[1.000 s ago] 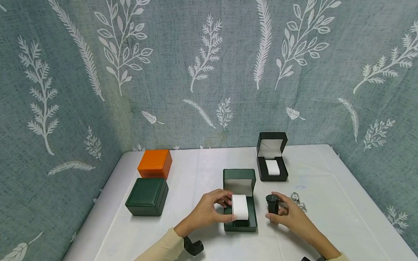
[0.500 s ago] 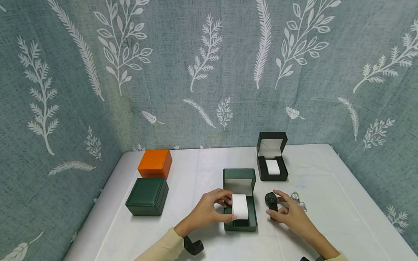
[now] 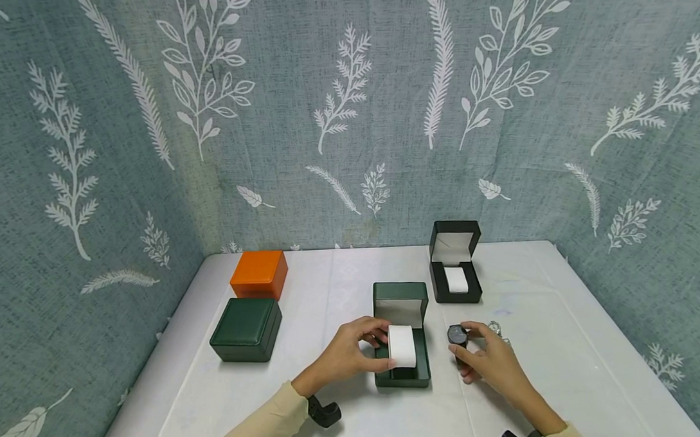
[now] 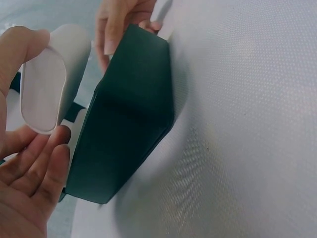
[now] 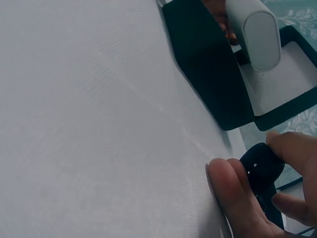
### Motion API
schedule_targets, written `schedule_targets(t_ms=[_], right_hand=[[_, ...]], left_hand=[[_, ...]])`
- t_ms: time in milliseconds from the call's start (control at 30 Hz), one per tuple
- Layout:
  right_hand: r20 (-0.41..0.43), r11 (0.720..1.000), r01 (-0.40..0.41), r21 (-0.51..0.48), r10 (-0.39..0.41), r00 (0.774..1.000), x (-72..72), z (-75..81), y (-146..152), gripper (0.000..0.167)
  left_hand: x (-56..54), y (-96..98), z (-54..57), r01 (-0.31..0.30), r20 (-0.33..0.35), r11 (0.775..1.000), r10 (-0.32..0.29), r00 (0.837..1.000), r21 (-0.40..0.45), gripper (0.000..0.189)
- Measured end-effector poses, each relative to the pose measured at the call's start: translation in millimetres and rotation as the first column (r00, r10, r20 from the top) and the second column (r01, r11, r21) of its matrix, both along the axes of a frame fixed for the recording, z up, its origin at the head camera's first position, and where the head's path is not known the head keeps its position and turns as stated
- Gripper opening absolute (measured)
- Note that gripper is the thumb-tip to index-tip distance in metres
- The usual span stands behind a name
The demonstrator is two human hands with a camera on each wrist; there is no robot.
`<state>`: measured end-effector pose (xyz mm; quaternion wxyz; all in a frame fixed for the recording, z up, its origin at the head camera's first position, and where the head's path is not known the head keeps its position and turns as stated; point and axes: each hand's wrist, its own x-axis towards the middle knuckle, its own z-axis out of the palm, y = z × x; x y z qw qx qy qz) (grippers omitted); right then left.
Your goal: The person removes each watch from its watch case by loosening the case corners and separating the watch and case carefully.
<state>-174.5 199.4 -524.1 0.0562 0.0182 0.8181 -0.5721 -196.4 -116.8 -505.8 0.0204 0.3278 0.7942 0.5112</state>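
In the head view my left hand [image 3: 349, 350] pinches a white watch cushion [image 3: 402, 346] between thumb and fingers, over the open green watch box [image 3: 400, 291]. The left wrist view shows the thumb on top of the cushion and fingertips under its lower end. To the right of that box, my right hand [image 3: 494, 361] holds a black wristwatch [image 3: 457, 334] with its dial facing up. Thumb and fingers pinch the black watch [image 5: 260, 171] in the right wrist view. Behind the right hand lies a silver wristwatch [image 3: 495, 327], partly hidden by the fingers.
A black watch box [image 3: 456, 227] stands open at the back right with a white cushion [image 3: 456, 280] inside. On the left sit a closed orange box [image 3: 259, 273] and a closed green box [image 3: 246, 328]. Patterned cloth [image 3: 300, 117] surrounds the white table [image 3: 329, 283].
My right hand has turned the black watch, so its dial now faces up toward the head camera, and its fingers have shifted round it. The left hand and cushion have stayed still.
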Motion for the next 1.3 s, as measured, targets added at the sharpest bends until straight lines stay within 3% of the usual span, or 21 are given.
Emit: schedule_targets(t_ms=[300,767,1067,1300], right_hand=[[-0.101,0.979,0.021,0.205,0.0,0.995,2.4,1.6,1.6,0.058],[-0.142,0.967,0.02,0.255,0.017,0.99,4.2,9.8,4.0,0.051],[-0.224,0.982,-0.032,0.188,0.075,0.972,5.0,14.0,4.0,0.046],[-0.227,0.985,-0.149,0.09,0.166,0.96,8.5,16.7,-4.6,0.047]], left_hand=[[0.1,-0.5,-0.7,-0.019,-0.012,1.0,0.019,1.0,-0.013,0.057],[0.9,-0.7,-1.5,-0.026,0.02,1.0,0.026,0.999,-0.008,0.056],[2.3,-1.5,1.9,-0.012,0.061,1.0,0.011,0.998,0.016,0.056],[1.2,-2.1,0.7,-0.007,0.036,1.0,0.007,0.999,0.011,0.058]])
